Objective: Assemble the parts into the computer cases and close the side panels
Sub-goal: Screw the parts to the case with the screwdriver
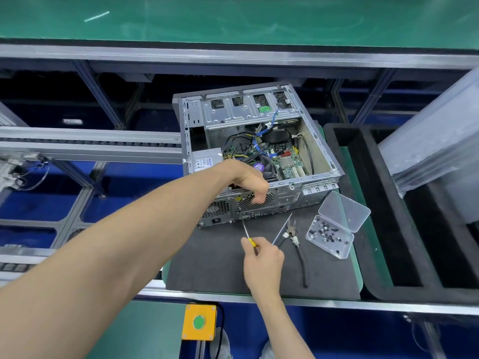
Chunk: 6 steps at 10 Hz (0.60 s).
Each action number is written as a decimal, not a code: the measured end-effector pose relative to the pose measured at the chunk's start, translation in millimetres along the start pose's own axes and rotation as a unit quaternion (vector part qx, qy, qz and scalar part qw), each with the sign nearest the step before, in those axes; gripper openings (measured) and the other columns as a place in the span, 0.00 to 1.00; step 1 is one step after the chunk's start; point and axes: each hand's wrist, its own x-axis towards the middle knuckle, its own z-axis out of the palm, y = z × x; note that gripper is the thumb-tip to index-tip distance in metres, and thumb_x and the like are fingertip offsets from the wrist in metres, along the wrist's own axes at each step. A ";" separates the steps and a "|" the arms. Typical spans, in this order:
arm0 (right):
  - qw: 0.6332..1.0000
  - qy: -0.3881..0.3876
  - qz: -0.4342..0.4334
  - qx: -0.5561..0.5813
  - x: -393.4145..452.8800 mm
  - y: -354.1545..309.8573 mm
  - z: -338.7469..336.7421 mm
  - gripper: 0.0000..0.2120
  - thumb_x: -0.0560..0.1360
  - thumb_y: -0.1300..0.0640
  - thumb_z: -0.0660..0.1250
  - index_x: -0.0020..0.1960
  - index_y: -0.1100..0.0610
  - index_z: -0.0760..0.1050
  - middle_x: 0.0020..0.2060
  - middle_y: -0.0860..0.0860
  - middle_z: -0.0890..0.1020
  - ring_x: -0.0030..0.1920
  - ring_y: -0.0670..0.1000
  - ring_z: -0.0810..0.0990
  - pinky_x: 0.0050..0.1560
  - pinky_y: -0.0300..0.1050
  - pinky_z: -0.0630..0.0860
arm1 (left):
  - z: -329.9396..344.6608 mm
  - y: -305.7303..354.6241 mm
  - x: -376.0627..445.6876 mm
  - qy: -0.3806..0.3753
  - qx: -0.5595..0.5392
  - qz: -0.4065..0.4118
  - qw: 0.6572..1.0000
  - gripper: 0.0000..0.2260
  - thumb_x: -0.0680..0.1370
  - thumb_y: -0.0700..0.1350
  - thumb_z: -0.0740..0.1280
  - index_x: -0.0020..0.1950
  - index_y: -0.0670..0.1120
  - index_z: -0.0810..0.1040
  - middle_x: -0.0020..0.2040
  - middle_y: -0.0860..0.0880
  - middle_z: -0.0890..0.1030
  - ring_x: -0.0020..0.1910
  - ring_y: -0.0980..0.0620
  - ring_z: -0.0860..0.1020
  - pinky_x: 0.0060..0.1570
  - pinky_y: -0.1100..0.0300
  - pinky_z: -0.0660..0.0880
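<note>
Head view, setting: A computer case (259, 156) lies on its side on a dark foam mat (215, 265) at a workbench, its open side facing up.
Head view, inside the case: A motherboard (287, 161), a cooler fan (261, 167), a power supply (206, 160) and loose black, yellow and blue cables are already in place. The drive cage (243, 110) sits at the far end.
Head view, left hand: The left hand (248, 181) reaches over the near rear wall of the case, fingers curled and gripping its top edge by the fan grille, steadying it.
Head view, right hand: The right hand (261, 255) pinches a yellow-handled screwdriver (247, 233), its tip set against the rear panel low down. Whether a screw sits under the tip is too small to tell.
Head view, nearby tools: Pliers (295, 239) lie on the mat just right of the hand. Beside them an open clear box (334, 231) holds small dark screws.
Head view, other items: A black foam tray (388, 203) stands to the right. A yellow box with a green button (199, 322) hangs below the bench.
Progress, judged: Main parts look fitted; fastening at the rear seems underway. No side panel is on the case, so closing remains.
</note>
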 end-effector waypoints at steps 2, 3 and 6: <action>0.968 -0.096 0.140 0.186 3.7 -7.5 -14.2 0.17 0.82 0.54 0.64 0.39 0.62 0.78 0.26 0.53 0.73 0.23 0.49 0.64 0.24 0.42 0.61 | -0.6 -1.0 2.1 -0.009 -0.003 0.002 1.000 0.27 0.68 0.44 0.70 0.59 0.30 0.67 0.72 0.31 0.66 0.72 0.32 0.64 0.69 0.33 0.64; 0.931 0.047 -0.180 -0.315 -2.7 -9.8 -11.9 0.15 0.82 0.54 0.63 0.37 0.57 0.74 0.26 0.52 0.75 0.23 0.56 0.74 0.25 0.45 0.65 | 0.0 -1.6 2.8 -0.002 0.004 0.004 1.000 0.22 0.68 0.45 0.71 0.52 0.31 0.70 0.69 0.32 0.69 0.69 0.34 0.68 0.67 0.36 0.67; 0.876 -0.147 0.278 0.365 5.8 -10.4 -12.4 0.18 0.84 0.51 0.62 0.43 0.63 0.79 0.27 0.54 0.73 0.22 0.47 0.61 0.20 0.40 0.58 | -1.5 -1.3 1.6 -0.002 0.032 0.012 0.999 0.15 0.65 0.44 0.70 0.23 0.51 0.66 0.26 0.51 0.64 0.29 0.49 0.60 0.36 0.54 0.56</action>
